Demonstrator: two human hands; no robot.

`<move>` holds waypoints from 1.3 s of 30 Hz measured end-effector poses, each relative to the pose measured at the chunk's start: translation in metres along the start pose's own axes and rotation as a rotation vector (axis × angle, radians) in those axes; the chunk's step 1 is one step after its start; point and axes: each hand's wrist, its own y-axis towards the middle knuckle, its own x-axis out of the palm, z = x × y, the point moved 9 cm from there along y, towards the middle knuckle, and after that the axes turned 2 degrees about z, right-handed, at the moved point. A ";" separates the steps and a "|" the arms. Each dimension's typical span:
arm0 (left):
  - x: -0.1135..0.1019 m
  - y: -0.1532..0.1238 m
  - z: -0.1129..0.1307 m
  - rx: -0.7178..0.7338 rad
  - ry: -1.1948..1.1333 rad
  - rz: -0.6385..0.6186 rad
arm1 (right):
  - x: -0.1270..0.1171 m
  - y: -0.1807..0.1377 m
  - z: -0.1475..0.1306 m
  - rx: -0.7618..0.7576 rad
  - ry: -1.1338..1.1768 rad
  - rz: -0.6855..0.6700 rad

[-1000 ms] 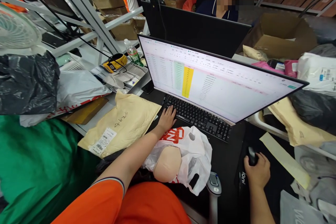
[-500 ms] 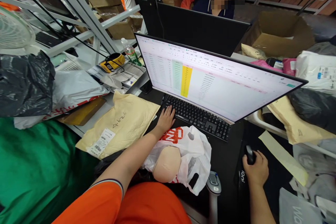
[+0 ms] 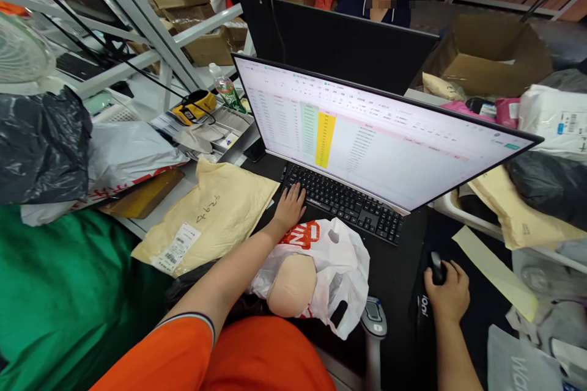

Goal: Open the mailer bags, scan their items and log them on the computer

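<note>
My left hand [image 3: 290, 208] lies with its fingers stretched out over the left end of the black keyboard [image 3: 351, 204]. Around the black computer mouse [image 3: 438, 269] curls my right hand [image 3: 450, 292], on a dark mouse pad [image 3: 424, 317] to the right. Behind the keyboard stands a wide monitor [image 3: 394, 153] showing a spreadsheet with green and yellow columns. A white plastic bag [image 3: 351, 256] with red print lies in front of the keyboard, beside my left forearm. On it sits a smooth beige rounded piece [image 3: 292, 286] whose kind I cannot tell.
A padded yellow envelope [image 3: 206, 214] lies left of my arm. A handheld scanner [image 3: 375, 317] stands at the desk's front edge. Parcels, a paper strip [image 3: 495, 272] and plastic bags crowd the right. A green bottle [image 3: 227, 90] stands left of the monitor; a person sits opposite.
The view has shifted very slightly. Both hands keep their places on the keyboard and mouse, and the spreadsheet looks the same.
</note>
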 end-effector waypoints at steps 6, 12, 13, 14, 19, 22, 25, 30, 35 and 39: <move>-0.001 0.000 0.000 0.001 -0.002 -0.001 | 0.000 0.000 0.000 0.015 0.005 -0.004; -0.001 0.000 0.001 0.002 0.005 0.004 | 0.001 0.000 0.001 0.020 0.006 -0.011; -0.001 0.000 0.001 0.003 0.008 0.003 | 0.001 0.001 0.001 0.016 0.005 -0.015; -0.002 0.000 0.001 0.003 0.012 0.001 | 0.001 0.001 0.000 0.012 0.004 -0.020; -0.003 0.001 0.001 0.007 0.020 -0.008 | 0.002 0.001 0.000 0.000 0.003 -0.027; -0.002 0.001 0.001 0.005 0.021 -0.014 | 0.002 0.001 -0.001 -0.010 0.001 -0.023; -0.001 0.001 0.000 0.000 0.005 -0.013 | 0.001 0.001 -0.001 -0.010 0.001 -0.020; -0.001 0.001 0.000 -0.005 -0.009 -0.005 | -0.001 0.001 0.000 0.012 0.005 0.007; -0.002 0.000 0.000 -0.003 -0.001 -0.008 | -0.003 0.001 -0.001 0.016 0.004 0.013; -0.003 0.000 0.000 -0.003 -0.009 -0.001 | -0.002 0.000 0.000 0.037 0.004 -0.010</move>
